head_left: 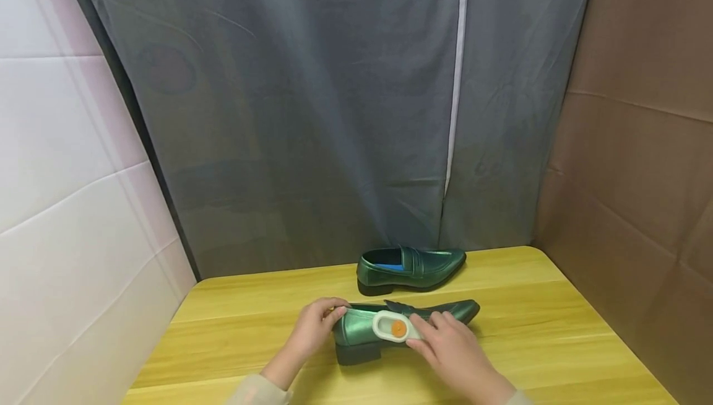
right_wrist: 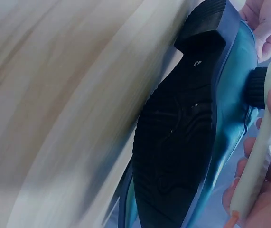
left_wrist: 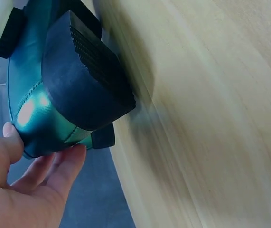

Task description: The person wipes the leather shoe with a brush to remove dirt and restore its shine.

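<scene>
A shiny green loafer (head_left: 359, 327) with a black sole (right_wrist: 173, 128) is held over the near part of the table, toe to the right. My left hand (head_left: 315, 326) pinches the back of its heel, thumb on one side and fingers on the other. In my right hand (head_left: 450, 349) is a pale-handled shoe brush (head_left: 384, 326) with an orange round spot. Its black bristles (right_wrist: 256, 87) touch the loafer's near side. Whether the sole touches the table is unclear. The matching loafer (head_left: 429, 272), blue inside, stands upright behind.
The yellow wood-grain table (head_left: 239, 312) has a rounded far right corner. A grey curtain (head_left: 312, 114) hangs behind it, a white cloth wall (head_left: 83, 207) stands at the left and a brown one (head_left: 629, 163) at the right.
</scene>
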{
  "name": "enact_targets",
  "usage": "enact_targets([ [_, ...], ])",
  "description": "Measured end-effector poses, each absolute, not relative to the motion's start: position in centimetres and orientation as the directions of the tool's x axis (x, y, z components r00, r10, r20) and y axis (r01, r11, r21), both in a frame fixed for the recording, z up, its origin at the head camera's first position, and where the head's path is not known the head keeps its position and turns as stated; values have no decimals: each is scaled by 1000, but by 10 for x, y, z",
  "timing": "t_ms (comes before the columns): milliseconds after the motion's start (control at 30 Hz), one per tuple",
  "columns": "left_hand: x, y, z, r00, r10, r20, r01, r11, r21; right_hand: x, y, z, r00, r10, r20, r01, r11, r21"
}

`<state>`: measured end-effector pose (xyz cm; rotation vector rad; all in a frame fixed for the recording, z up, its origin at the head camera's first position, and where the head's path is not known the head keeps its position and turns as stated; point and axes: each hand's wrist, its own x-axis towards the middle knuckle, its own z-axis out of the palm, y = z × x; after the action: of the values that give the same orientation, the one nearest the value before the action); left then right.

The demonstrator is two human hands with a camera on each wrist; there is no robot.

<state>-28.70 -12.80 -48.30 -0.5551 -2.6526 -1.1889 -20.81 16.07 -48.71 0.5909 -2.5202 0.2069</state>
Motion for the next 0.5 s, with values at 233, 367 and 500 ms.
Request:
enact_targets([
  [233, -290, -124, -484, -904, 229, 360, 420, 632, 651, -208, 171, -489, -767, -349, 538, -431, 902, -28],
  [367, -291, -123, -485, -905, 210, 369, 414, 632, 655, -208, 179, -488, -783, -331, 526, -420, 906, -56],
  [500, -292, -123, -485, -913, 197, 358, 397, 638, 660, -208, 189, -488, -810, -294, 508, -395, 913, -102],
])
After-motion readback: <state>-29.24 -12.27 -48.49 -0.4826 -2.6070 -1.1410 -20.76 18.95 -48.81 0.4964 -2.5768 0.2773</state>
